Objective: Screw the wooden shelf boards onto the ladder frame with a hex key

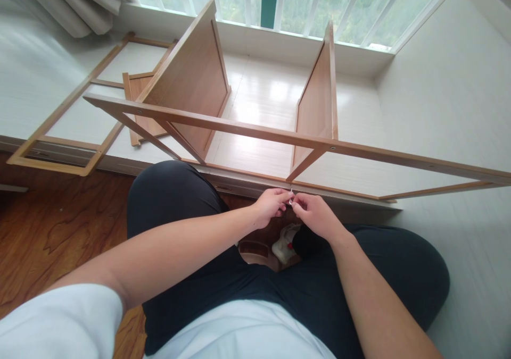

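Observation:
My left hand (270,206) and my right hand (315,214) meet in front of me, just above my knees. Their fingertips pinch a tiny pale metal piece (291,199) between them; it is too small to tell what it is. Right behind the hands lies a partly built wooden frame (255,129) with a long rail running left to right. Two upright wooden panels (191,77) (319,93) stand on it. Between my legs a small white packet (284,242) rests on the floor.
A second flat wooden frame (59,130) lies on the white platform at the left, with a small panel (138,90) beside it. The window (303,2) runs along the back, curtains (75,2) at upper left. Brown wood floor (59,226) is at the left, a white wall (451,82) at the right.

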Action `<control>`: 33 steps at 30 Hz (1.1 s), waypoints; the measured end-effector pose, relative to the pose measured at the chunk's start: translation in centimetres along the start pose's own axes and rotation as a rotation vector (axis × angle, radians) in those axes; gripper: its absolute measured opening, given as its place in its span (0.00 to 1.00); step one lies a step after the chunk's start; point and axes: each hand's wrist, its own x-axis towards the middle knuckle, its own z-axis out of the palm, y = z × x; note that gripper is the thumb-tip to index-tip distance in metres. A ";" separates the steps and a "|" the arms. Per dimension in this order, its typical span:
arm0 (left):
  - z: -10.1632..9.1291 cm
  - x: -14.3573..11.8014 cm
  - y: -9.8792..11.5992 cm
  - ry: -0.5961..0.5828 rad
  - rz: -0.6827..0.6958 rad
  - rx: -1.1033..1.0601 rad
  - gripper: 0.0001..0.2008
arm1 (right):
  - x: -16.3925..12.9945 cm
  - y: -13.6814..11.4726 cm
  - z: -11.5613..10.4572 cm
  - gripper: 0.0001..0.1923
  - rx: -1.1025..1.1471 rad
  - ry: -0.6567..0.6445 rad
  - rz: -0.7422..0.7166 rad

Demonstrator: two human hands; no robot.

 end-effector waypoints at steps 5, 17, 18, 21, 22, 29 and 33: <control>0.0 0.1 -0.2 -0.017 0.036 0.007 0.09 | -0.1 -0.4 -0.2 0.14 -0.015 0.022 -0.055; 0.2 -0.3 0.3 -0.009 0.022 -0.006 0.08 | -0.1 -0.4 0.2 0.15 -0.077 0.116 -0.084; 0.2 -0.3 0.3 -0.009 0.021 -0.004 0.08 | -0.1 -0.4 0.2 0.15 -0.078 0.124 -0.085; 0.1 -0.2 0.2 0.000 0.020 0.004 0.08 | -0.1 -0.4 0.3 0.14 -0.076 0.128 -0.086; 0.1 -0.1 0.2 0.002 0.020 0.007 0.08 | -0.1 -0.4 0.3 0.14 -0.075 0.128 -0.088; 0.1 0.1 0.0 -0.012 0.020 0.021 0.08 | 0.0 -0.4 0.4 0.12 -0.095 0.137 -0.073; 0.0 0.1 0.0 -0.005 0.015 0.002 0.08 | 0.0 -0.7 0.5 0.12 -0.116 0.137 -0.065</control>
